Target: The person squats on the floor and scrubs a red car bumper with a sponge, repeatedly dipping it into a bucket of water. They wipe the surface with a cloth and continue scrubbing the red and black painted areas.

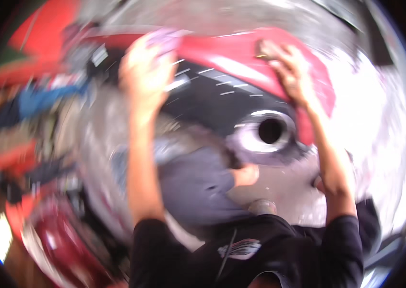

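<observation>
Left hand (146,67) and right hand (293,69) are apart at the far red panel (229,52), left at a purple cloth (168,39), right at a brown block (268,49) (blurred; the grips I cannot tell)

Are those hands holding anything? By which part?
I can't tell: blur hides whether the left hand grips the purplish thing, or the right hand anything, over the red panel.
</observation>
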`<state>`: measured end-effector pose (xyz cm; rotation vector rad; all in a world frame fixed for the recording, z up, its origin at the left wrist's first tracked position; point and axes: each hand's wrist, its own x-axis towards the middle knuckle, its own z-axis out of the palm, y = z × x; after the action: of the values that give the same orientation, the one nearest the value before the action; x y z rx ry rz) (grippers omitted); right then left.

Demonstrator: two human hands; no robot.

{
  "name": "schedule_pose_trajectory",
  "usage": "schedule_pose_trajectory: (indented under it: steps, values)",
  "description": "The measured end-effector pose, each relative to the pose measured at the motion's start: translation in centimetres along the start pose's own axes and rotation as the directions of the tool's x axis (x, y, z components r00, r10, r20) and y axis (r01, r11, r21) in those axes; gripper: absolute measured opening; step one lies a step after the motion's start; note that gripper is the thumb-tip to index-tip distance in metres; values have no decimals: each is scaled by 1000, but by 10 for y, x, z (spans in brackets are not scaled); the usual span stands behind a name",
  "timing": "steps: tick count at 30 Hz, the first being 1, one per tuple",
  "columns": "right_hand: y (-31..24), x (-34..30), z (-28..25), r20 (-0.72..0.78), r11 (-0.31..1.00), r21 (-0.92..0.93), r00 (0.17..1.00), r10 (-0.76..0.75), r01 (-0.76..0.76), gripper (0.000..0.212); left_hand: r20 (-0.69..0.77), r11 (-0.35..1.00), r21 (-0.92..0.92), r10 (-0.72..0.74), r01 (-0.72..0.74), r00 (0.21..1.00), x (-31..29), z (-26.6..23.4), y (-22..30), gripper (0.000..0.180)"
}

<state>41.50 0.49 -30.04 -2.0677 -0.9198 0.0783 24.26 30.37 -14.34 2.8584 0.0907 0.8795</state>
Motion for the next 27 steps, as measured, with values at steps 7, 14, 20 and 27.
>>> schedule_pose_trajectory:
  steps: [7, 14, 20, 27]
  values:
    - [65, -38, -21, -252, 993, 67, 962, 107, -93, 35, 184, 988, 66, -146, 136, 972, 21, 8, 34, 33]
    - [58, -24, -18, -190, 994, 96, 979, 74, -56, 37, 208, 990, -27, -132, 140, 969, 16, 10, 29, 26]
    - [91, -53, -19, -302, 989, 67, 942, 145, -130, 44, 206, 991, 41, -133, 127, 969, 18, 4, 32, 30]
    - [39, 15, -14, -107, 969, 227, 991, -75, 98, 47, 203, 990, 33, -140, 136, 969, 14, 1, 28, 29]
